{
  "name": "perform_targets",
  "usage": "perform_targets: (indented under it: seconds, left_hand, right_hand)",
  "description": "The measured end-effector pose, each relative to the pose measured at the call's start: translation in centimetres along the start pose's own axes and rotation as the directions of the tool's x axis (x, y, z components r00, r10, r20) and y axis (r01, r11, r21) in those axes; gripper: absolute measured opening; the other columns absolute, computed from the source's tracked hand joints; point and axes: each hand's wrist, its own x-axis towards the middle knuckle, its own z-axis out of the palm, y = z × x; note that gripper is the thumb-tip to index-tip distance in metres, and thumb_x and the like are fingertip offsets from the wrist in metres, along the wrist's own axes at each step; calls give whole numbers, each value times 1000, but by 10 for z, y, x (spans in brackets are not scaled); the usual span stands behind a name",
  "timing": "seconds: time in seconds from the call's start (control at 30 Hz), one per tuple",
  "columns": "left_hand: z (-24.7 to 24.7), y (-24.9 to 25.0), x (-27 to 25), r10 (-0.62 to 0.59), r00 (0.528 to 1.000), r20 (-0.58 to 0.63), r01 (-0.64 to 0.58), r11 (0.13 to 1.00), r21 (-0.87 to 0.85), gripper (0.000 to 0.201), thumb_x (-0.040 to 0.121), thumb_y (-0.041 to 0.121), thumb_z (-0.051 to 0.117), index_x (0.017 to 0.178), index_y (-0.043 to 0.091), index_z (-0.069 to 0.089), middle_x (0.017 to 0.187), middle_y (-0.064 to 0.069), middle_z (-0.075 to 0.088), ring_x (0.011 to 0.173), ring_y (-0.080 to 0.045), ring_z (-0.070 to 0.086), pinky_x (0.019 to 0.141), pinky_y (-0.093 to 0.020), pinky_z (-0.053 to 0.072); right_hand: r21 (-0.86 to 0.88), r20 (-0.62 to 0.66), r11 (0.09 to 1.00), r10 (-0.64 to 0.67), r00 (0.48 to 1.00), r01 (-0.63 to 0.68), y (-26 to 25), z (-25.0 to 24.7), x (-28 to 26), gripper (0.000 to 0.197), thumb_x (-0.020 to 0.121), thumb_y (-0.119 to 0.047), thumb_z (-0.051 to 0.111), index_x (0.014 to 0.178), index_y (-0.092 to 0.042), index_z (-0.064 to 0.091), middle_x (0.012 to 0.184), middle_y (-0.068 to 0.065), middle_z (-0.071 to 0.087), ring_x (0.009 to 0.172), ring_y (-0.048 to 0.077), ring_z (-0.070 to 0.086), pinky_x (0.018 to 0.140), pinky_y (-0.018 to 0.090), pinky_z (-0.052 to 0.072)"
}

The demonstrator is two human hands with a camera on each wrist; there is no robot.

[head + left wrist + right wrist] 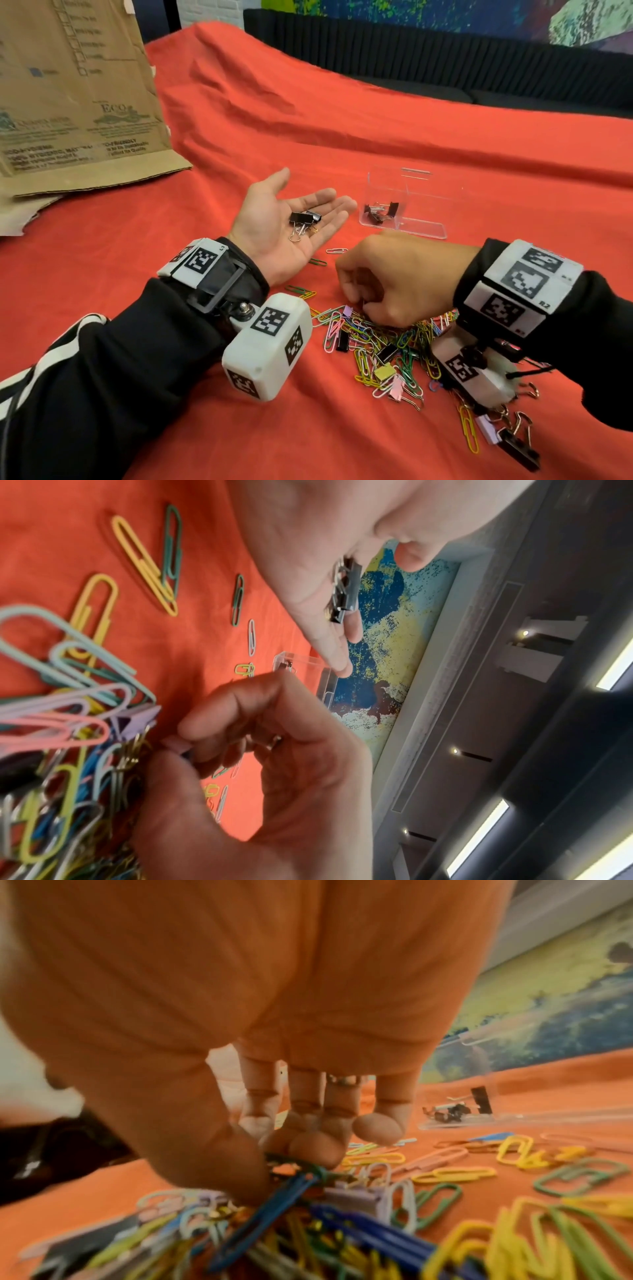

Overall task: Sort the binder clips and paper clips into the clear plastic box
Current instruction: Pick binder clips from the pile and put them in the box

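Left hand flat, cradling black binder clips; right hand pinching in clip pile; cardboard reads "ECO".

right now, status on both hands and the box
Left hand open, palm up, black binder clips resting on it. Right hand picking in clip pile. Box holds few binder clips. Nothing blocking.

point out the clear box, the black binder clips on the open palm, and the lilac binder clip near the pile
clear plastic box point(416, 200), head view, on its front wall.
black binder clips point(305, 218), head view, on the black body of one in the palm.
lilac binder clip point(352, 1198), right wrist view, on its lilac body.
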Motion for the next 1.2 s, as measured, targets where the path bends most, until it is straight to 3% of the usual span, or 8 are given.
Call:
perform_targets:
  seconds: [0.23,0.5,0.63,0.73,0.87,1.0,1.1,1.2]
  left_hand:
    - [2,1,-1,-25,1000,-3,24,999,-22,60,102,48,38,121,-7,50,113,-33,68,109,-36,69,89,-37,57]
    - [6,-7,-3,-111,994,20,110,994,12,67,101,47,41,140,-8,42,111,-33,66,100,-39,70,88,-43,59]
    - [7,-11,-3,-170,985,37,167,984,62,68,101,47,42,141,-8,42,123,-32,62,111,-37,66,96,-40,56]
    - [12,-19,-5,-215,973,87,206,973,101,64,101,44,40,130,-13,47,106,-26,63,93,-32,69,95,-40,55]
    - [19,-30,-3,-173,985,-24,175,979,109,49,104,32,42,119,-12,57,83,-20,64,58,-21,68,62,-27,63]
    - [23,-20,-2,-137,984,-117,163,953,254,35,104,31,43,75,14,52,51,0,47,26,-2,31,21,-13,18]
    - [49,-6,2,13,996,-84,32,860,510,45,102,44,45,63,23,39,46,6,30,26,-5,18,29,-7,11]
    - [89,0,24,205,977,62,-162,519,840,55,101,51,40,55,22,33,44,5,31,31,-10,18,39,-10,14]
  right_hand:
    - [428,-242,901,45,969,65,12,-8,-10,24,82,2,67,88,-18,79,63,0,60,53,6,47,54,19,41]
    - [458,-354,884,92,931,87,21,-27,-15,22,80,5,73,79,-17,78,71,14,71,58,12,58,56,33,47]
    - [461,-389,885,142,910,59,23,-30,-12,15,76,-2,81,77,-17,77,68,3,75,61,22,68,60,45,56]
    - [486,-438,869,147,887,96,19,-27,-5,14,76,-7,84,83,-18,77,74,-2,78,70,18,76,67,42,62]
    - [429,-490,901,168,856,69,20,-24,-1,14,78,-14,81,88,-22,77,63,-17,73,60,4,71,56,22,51]
    - [389,-565,919,181,805,67,46,-35,-27,9,80,-13,78,75,-19,75,63,-8,72,59,14,70,58,27,53]
    - [384,-352,919,236,906,-91,73,-28,-52,12,82,-11,78,75,-20,75,63,-7,72,54,5,62,57,19,48]
    - [279,-199,934,284,938,-223,85,-11,-64,10,81,-19,79,78,-27,74,71,-10,74,55,-6,61,58,9,43]
